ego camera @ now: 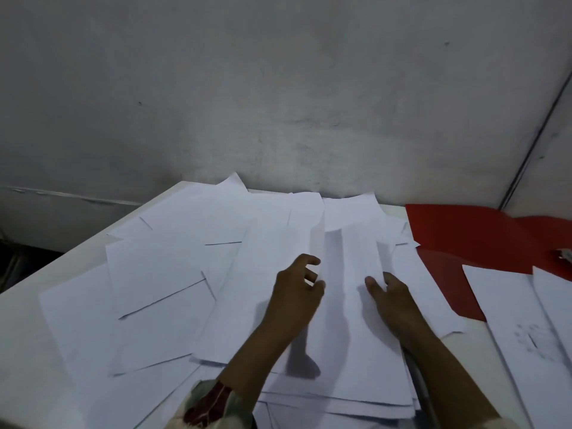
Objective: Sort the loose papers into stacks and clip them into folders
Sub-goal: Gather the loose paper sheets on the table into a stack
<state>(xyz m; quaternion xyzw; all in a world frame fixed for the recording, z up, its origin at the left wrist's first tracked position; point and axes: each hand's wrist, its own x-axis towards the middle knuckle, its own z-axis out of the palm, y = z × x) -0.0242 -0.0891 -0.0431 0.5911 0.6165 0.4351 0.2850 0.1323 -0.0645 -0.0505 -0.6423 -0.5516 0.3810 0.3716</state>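
Both forearms reach forward over the white table (21, 351); the left hand (295, 292) has its fingers curled at the left edge of a sheet (346, 274) that bows upward, and the right hand (391, 300) pinches its right edge, thumb on top; loose papers (173, 274) lie scattered across the table; a red folder (464, 230) lies open at the right, with more sheets (507, 305) on it.
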